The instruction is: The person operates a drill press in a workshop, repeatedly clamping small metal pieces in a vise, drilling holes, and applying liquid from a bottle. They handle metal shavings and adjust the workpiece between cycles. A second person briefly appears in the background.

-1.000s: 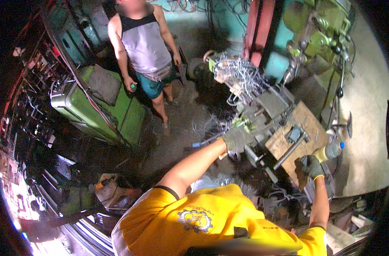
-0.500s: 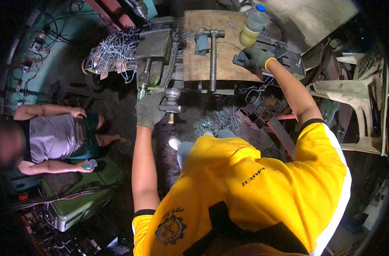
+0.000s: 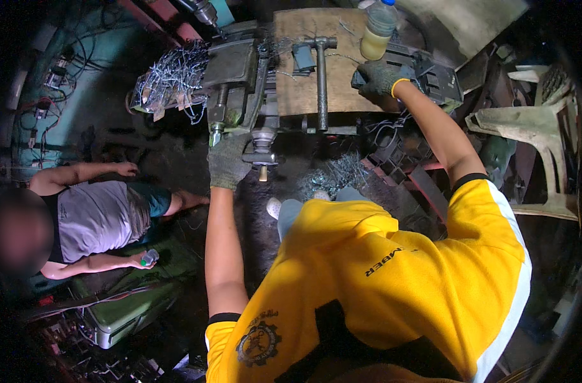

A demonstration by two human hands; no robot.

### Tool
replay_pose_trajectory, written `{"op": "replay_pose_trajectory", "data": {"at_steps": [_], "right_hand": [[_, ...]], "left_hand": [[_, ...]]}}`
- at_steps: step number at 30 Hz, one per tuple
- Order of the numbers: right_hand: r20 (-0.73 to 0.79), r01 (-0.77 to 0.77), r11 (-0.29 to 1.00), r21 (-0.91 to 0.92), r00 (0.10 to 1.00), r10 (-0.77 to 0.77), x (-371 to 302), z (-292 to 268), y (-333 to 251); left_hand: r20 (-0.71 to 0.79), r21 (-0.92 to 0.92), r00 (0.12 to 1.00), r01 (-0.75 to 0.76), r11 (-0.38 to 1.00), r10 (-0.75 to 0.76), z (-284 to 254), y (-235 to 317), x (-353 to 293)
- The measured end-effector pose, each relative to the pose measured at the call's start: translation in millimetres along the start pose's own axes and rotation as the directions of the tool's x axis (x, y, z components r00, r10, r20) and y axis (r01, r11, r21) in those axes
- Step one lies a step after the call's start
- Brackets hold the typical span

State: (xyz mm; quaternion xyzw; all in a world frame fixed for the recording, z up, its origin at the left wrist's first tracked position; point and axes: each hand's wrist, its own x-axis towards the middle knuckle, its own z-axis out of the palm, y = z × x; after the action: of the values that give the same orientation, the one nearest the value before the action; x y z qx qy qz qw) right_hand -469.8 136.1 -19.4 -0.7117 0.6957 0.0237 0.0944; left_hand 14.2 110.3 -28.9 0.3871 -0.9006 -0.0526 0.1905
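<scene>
My left hand (image 3: 229, 161), in a grey knit glove, is closed at the front end of the vise (image 3: 230, 67). Its fingers wrap round the vise handle (image 3: 262, 143) beside the screw; part of the grip is hidden. My right hand (image 3: 385, 79), gloved with a yellow cuff, is over the right side of a wooden board (image 3: 348, 96). It is closed on a dark grey flat piece (image 3: 357, 78) that sticks out past the fingers. A hammer (image 3: 321, 86) lies across the board, its head away from me. Left of the hammer head lie similar grey flat pieces (image 3: 304, 59).
A bottle of yellowish liquid (image 3: 375, 38) stands behind my right hand. Curly metal shavings (image 3: 176, 73) heap left of the vise, under a drill chuck (image 3: 206, 11). At left, another person (image 3: 96, 214) holds a small bottle (image 3: 149, 257). A plastic chair (image 3: 527, 137) stands at right.
The whole view has shifted slightly. My right hand has drawn the flat piece closer into its fingers, and the piece sits more tilted. My left hand stays at the vise handle.
</scene>
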Motion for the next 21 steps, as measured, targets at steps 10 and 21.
{"op": "replay_pose_trajectory", "data": {"at_steps": [10, 21], "right_hand": [[-0.791, 0.325, 0.94, 0.102, 0.599, -0.121, -50, 42, -114], [-0.326, 0.658, 0.658, 0.366, 0.753, -0.572, -49, 22, -284]], "left_hand": [[-0.019, -0.019, 1.0, 0.021, 1.0, -0.022, 0, 1, 1], [0.243, -0.007, 0.967, 0.083, 0.997, -0.079, -16, 11, 3]]}}
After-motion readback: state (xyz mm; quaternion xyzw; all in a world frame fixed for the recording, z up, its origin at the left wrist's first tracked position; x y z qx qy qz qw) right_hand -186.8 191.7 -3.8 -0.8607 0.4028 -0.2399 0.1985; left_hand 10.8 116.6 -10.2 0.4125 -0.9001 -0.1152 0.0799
